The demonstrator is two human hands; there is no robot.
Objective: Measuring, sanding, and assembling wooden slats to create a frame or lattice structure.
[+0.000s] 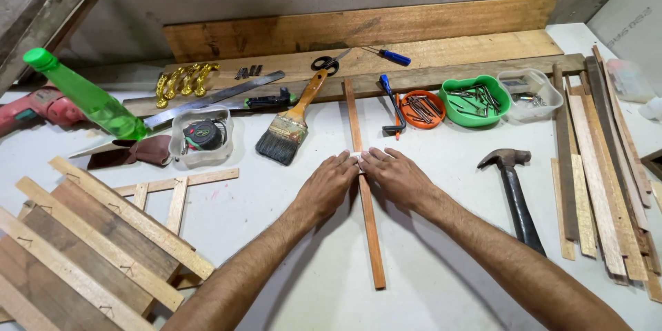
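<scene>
Green plastic bottle [86, 96] lies tilted at left, white board [631, 17] upper right
</scene>
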